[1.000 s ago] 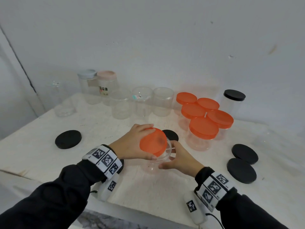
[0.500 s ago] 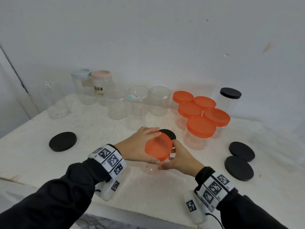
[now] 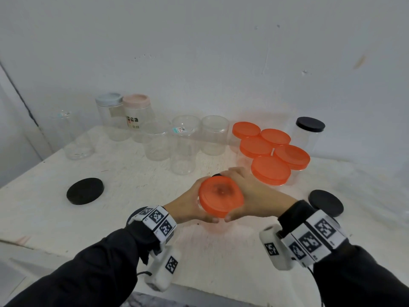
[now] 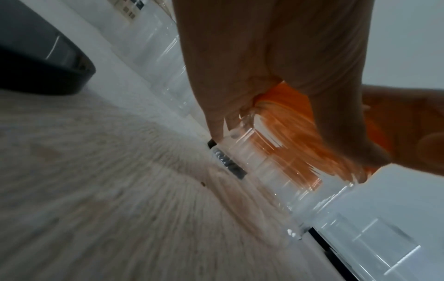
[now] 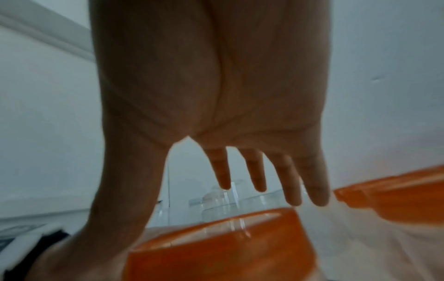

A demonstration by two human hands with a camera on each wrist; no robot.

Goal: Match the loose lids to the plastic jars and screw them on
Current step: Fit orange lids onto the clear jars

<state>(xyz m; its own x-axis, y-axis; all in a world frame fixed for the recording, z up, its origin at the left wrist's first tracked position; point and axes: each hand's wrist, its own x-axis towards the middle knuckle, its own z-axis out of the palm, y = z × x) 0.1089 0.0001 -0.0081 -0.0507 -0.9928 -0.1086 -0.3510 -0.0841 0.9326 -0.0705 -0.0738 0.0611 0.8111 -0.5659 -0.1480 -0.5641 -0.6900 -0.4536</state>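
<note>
Against white wall (image 3: 199,52), scuffed white table (image 3: 55,213)

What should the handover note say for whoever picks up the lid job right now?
Left hand: holds the clear jar from the left.
Right hand: fingers nearly straight beside the orange lid, thumb at its near edge; grip uncertain.
The lid sits on the jar; whether it is threaded tight cannot be told.
Done: five orange-lidded jars, one black-lidded jar, and blue-lidded and pink-lidded jars at the back.
Left: several open clear jars in the back row, and loose black lids on the table.
</note>
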